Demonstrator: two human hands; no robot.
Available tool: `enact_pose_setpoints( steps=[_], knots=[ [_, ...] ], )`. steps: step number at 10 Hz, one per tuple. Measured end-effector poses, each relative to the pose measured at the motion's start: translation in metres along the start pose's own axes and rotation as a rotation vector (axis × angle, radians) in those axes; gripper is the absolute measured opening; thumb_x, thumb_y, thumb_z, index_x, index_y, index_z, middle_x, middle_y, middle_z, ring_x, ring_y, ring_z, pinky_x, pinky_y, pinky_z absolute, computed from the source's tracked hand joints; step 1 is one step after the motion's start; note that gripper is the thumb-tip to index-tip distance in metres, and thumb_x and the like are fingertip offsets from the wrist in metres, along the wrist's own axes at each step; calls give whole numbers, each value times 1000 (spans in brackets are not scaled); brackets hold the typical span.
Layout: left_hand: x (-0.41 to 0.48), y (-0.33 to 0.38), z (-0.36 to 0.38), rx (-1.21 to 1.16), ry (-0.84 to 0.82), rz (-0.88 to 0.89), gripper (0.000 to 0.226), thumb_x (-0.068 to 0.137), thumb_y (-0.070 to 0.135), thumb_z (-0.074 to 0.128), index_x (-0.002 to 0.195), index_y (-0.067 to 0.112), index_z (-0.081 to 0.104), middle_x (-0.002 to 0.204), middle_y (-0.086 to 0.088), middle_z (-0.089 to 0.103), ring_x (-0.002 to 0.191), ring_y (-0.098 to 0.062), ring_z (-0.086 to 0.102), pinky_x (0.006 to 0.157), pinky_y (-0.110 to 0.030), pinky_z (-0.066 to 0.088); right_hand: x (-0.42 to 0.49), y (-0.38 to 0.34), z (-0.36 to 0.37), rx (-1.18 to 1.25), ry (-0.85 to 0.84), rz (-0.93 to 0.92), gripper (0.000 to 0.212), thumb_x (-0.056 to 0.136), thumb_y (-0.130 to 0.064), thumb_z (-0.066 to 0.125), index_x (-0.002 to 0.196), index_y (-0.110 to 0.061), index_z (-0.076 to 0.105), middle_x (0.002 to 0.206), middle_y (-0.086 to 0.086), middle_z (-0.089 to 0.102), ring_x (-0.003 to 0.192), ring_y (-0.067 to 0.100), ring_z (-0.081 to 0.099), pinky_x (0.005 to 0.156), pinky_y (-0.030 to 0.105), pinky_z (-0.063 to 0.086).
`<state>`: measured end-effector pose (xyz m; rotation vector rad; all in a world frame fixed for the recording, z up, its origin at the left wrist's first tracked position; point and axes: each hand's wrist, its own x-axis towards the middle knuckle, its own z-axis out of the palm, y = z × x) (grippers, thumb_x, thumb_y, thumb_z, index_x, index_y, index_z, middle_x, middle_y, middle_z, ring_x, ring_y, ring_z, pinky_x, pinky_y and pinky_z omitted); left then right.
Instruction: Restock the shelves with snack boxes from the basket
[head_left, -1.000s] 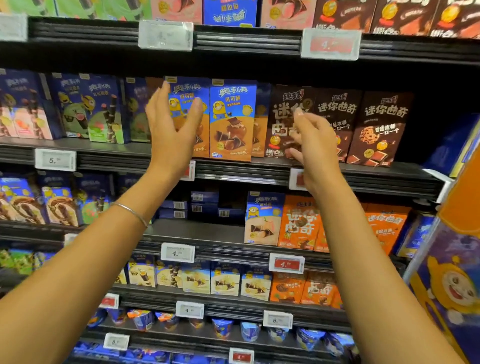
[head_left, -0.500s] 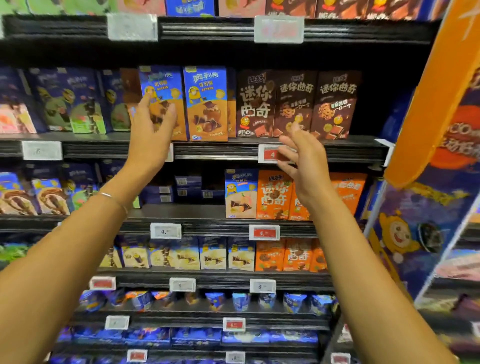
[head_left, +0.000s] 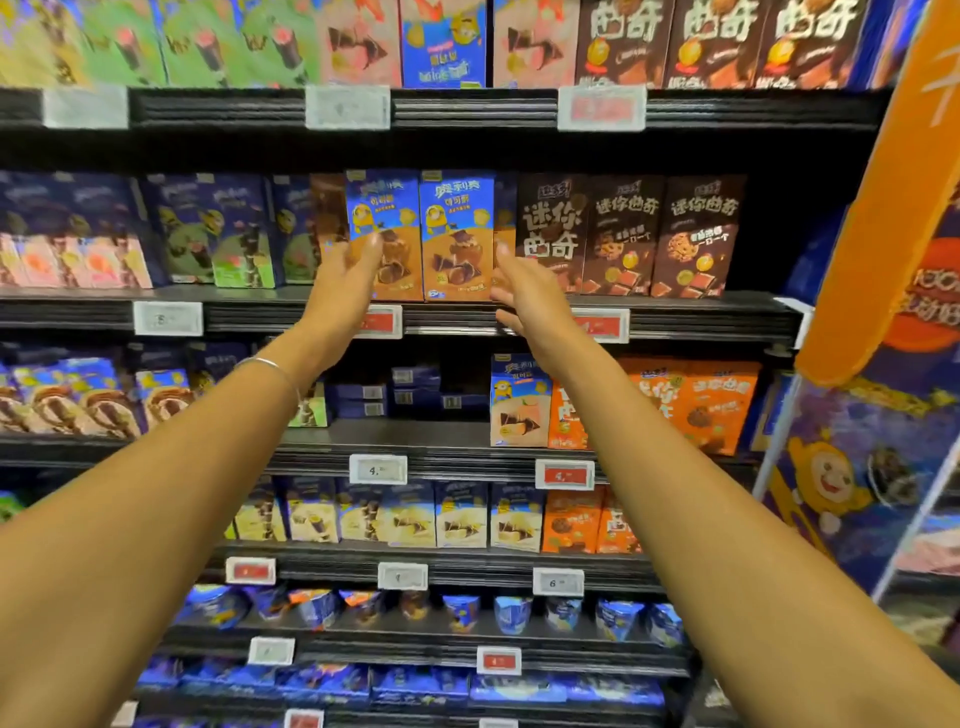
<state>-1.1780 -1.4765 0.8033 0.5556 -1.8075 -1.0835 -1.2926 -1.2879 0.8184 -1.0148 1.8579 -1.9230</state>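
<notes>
**A:** Where are the snack boxes sitting?

**B:** Two blue-and-orange snack boxes (head_left: 421, 234) are standing upright, side by side, at the front edge of the shelf (head_left: 701, 317). I'm placing everything else from that pair. The basket isn't showing anywhere.

**A:** And the hands?

**B:** The left grip (head_left: 345, 280) is reaching across the pair's lower left corner with its fingers straight. I cannot tell whether it is touching the card. The right grip (head_left: 524, 296) is spreading open just to the right of the pair, in front of the nearest of the dark brown boxes (head_left: 623, 234). Neither is holding anything.

**A:** So what are you worrying about?

**B:** I'm judging that both palms are squaring the pair up. The boxes are standing tall and narrow right at the lip, so an uneven push low down is risking tipping one forward off the shelf. If the right grip is dragging sideways, it is also risking skewing the brown box just right of the pair.
</notes>
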Motion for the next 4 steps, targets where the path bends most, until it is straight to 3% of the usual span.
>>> enact_pose_setpoints(
  steps=[1,2,3,4],
  knots=[
    [0,-4,4,-7,42,-35,59,99,72,44,128,24,66,94,30,74,92,8,71,80,-17,54,11,4,0,61,2,14,43,104,-51,44,132,-20,56,126,-1,63,121,19,60,103,42,53],
    [-1,-5,8,-51,16,-48,73,94,79,42,136,23,63,116,20,76,110,-3,72,102,-38,56,18,11,-6,140,2,42,52,104,-52,43,139,-14,53,134,3,64,118,18,64,101,40,54],
    [0,2,3,-35,71,-108,112,71,96,34,154,22,46,151,1,59,141,-25,56,122,-55,38,18,13,-16,227,53,53,59,103,-55,41,145,-13,50,135,4,64,118,18,64,101,41,54],
    [-2,10,-4,-174,194,-21,99,84,85,38,156,18,44,147,2,61,134,-11,61,115,-42,48,13,14,-33,343,108,35,62,102,-59,39,144,-14,51,137,4,63,120,18,63,100,40,53]
  ],
)
